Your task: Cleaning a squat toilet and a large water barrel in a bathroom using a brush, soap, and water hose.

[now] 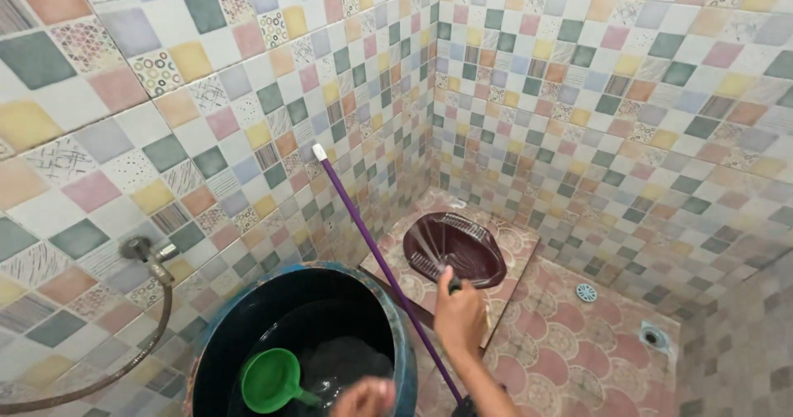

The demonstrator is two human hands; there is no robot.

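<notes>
My right hand (460, 314) is closed around a small dark nozzle (453, 284) aimed at a maroon squat toilet pan (462, 252). Thin streaks of water fan across the pan. My left hand (363, 398) is blurred at the bottom edge, over a blue water barrel (402, 334), right by the handle end of a green dipper (271, 380) floating inside. Whether it grips the handle is unclear. A purple stick with a white tip (363, 235) leans against the left wall, passing just left of my right hand.
Patterned tiles cover the walls on three sides. The pan sits on a raised tiled step (520, 243). A wall tap (139, 248) with a grey hose (124, 369) is at the left. Two floor drains (586, 292) (652, 335) lie on the pink floor to the right.
</notes>
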